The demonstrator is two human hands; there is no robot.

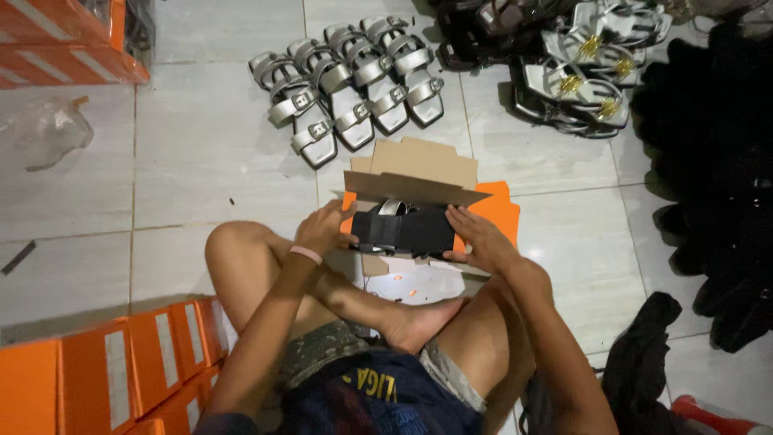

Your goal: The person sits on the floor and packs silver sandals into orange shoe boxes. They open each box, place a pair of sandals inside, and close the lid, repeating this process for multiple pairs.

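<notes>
Left hand: the left hand (324, 228) grips the left end of a black bundle (405, 230), fingers curled round its edge
Right hand: the right hand (475, 234) clasps the bundle's right end, fingers bent over the top
Bundle: dark wrapping round a pair of silver sandals, a strap showing at the top; its long axis runs left to right, ends pointing at each hand
Place: held over an open orange shoebox (495, 208) on the floor (201, 161), just under the brown cardboard flaps (419, 173)
Beyond: a row of silver sandals (350, 89) on the tiles
Left side: stacked orange boxes (121, 374) beside the knee
</notes>
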